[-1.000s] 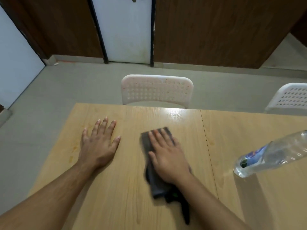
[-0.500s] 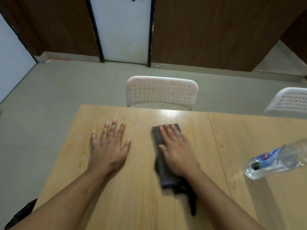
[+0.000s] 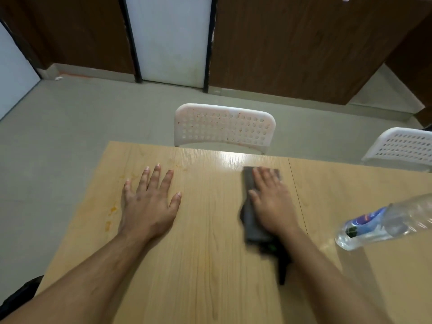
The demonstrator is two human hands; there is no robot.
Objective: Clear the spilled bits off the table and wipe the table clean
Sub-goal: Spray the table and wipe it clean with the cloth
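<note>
A light wooden table (image 3: 210, 265) fills the lower view. My right hand (image 3: 272, 202) presses flat, fingers straight, on a dark grey cloth (image 3: 251, 213) near the table's far edge; a dark tail of the cloth trails back beside my forearm. My left hand (image 3: 149, 202) rests flat on the wood with fingers spread, holding nothing. Orange stains (image 3: 112, 210) mark the table just left of my left hand, near the left edge.
A clear plastic water bottle (image 3: 385, 223) with a blue label stands on the right side of the table. Two white perforated chairs, one (image 3: 224, 127) behind the far edge and one (image 3: 404, 146) at far right. Grey floor lies beyond the left edge.
My right hand has slid the cloth away from me toward the far edge and slightly right. My left hand has stayed flat in place.
</note>
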